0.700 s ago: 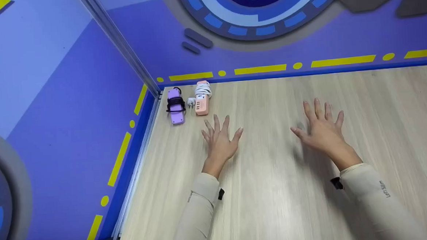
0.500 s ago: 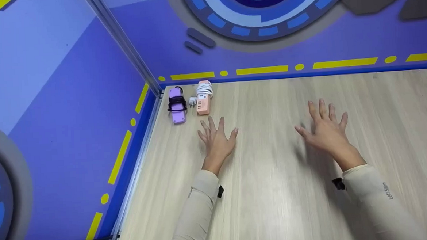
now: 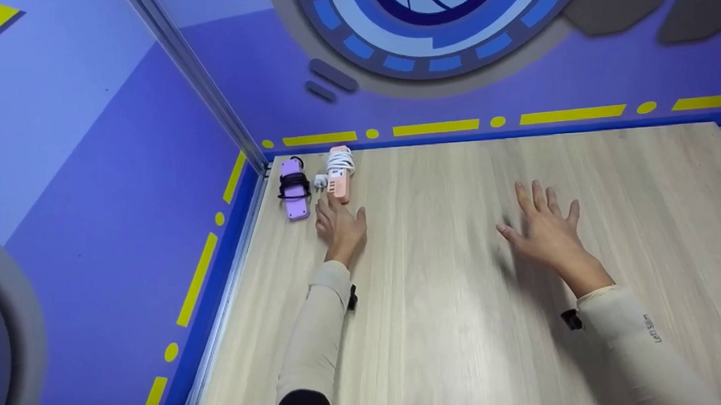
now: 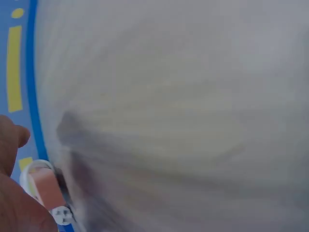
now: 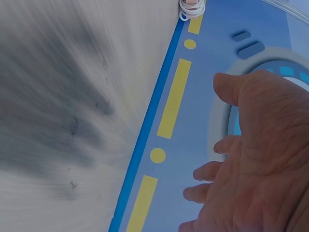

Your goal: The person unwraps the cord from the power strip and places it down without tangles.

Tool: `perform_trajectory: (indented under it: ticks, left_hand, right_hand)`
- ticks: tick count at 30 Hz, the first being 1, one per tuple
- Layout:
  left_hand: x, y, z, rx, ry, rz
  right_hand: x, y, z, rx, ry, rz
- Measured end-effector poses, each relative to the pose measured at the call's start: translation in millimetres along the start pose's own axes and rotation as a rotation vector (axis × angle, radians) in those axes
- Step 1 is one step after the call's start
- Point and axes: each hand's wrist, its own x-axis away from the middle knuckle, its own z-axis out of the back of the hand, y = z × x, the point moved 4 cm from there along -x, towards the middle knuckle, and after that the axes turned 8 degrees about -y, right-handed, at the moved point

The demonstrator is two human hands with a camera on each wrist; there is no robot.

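Two power strips lie at the back left corner of the table. The pink power strip has a white cord wound round its far end, and its white plug lies at its left side. Further left is the purple power strip, wrapped in a black cord. My left hand is just in front of the pink strip with fingers extended; whether the fingertips touch it I cannot tell. My right hand hovers over the table's right half, fingers spread, holding nothing.
The wood-grain table meets a blue-purple back wall and a left side wall. A metal corner post rises behind the strips.
My left hand has moved forward and left, up to the near end of the pink power strip. My right hand stays in nearly the same place. Both strips lie unmoved.
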Motion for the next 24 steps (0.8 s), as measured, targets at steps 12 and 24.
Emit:
perform_trajectory:
  ticks: [12,24]
  left_hand:
    - [-54.5,-12.5,4.4,-0.087,-0.007,0.034]
    - [-72.2,14.8,1.1,-0.043,0.05,0.129]
  right_hand:
    - [14,9,1.7,-0.033,0.063,0.071]
    - [19,19,5.6,-0.055,0.088,0.103]
